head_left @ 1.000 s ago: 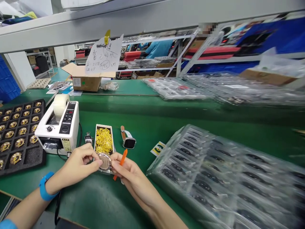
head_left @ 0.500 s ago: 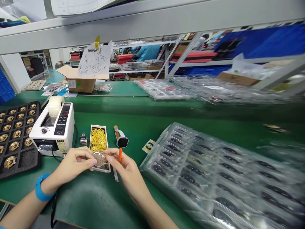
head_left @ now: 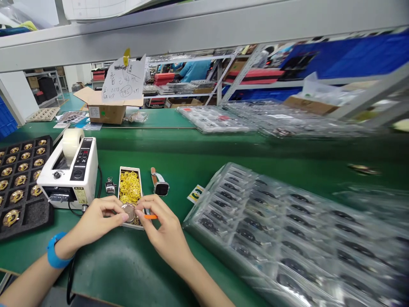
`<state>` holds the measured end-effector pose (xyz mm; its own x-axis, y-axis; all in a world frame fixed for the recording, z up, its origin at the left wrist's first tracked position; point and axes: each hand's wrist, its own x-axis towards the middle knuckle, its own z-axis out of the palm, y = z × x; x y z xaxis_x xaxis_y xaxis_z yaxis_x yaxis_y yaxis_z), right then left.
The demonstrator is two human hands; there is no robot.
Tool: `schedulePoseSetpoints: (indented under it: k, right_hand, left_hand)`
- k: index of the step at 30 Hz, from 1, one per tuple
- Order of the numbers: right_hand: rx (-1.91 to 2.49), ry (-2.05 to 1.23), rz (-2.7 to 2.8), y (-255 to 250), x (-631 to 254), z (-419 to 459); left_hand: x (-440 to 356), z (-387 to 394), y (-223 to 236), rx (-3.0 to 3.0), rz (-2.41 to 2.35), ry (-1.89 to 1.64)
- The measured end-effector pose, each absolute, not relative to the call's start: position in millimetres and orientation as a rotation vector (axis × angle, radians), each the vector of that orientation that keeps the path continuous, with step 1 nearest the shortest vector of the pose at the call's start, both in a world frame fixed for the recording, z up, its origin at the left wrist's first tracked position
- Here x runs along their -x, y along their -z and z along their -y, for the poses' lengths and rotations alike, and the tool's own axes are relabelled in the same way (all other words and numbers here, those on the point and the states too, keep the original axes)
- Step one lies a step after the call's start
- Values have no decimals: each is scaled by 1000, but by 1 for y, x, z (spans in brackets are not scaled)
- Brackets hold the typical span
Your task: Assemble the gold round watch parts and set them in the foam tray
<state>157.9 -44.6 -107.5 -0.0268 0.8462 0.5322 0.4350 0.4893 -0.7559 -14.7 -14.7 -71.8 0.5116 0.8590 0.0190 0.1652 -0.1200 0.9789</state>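
My left hand (head_left: pixel 107 216) pinches a round, shiny watch case (head_left: pixel 129 212) between thumb and fingers, over the near end of a white box (head_left: pixel 141 181). Yellow rings (head_left: pixel 130 187) fill the far part of that box. My right hand (head_left: pixel 161 224) is closed at the right edge of the case, thumb and fingertips close together. A tool with an orange handle (head_left: pixel 151 216) is held in it; the tool's tip is hard to make out. A smartwatch (head_left: pixel 161 188) lies beyond my right hand, and a small metal tally counter (head_left: pixel 110 186) stands beyond my left.
A white tape dispenser (head_left: pixel 86 170) and a black foam tray (head_left: pixel 40 213) of gold-coloured round parts are at left. Stacked clear plastic trays (head_left: pixel 223 238) with dark parts cover the right. A cardboard box (head_left: pixel 111 114) stands behind, under a grey shelf beam (head_left: pixel 191 32).
The orange handle has swung from upright to nearly level in my right hand. The right-hand fingers have moved closer in at the case. The whole view has shifted slightly.
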Motion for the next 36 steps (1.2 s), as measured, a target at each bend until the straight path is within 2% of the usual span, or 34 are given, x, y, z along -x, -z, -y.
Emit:
schedulePoseSetpoints:
  k: [5,9,18,33,36]
  right_hand:
    - [1185,-674,1505,105,-166,37]
    - [1571,-800,1399,118,-175,24]
    - [1800,-700,1405,134,-168,18]
    - [1548,-963,1182,118,-175,19]
    - [1355,-1248,1154,106,-170,28]
  left_hand:
    - [15,9,77,-1531,-982,-789]
    - [18,4,76,-1407,-1062,-922]
    - [16,4,77,-1380,-1054,-924]
    - [17,6,80,-1403,-948,-833]
    - [17,7,79,-1430,-903,-800]
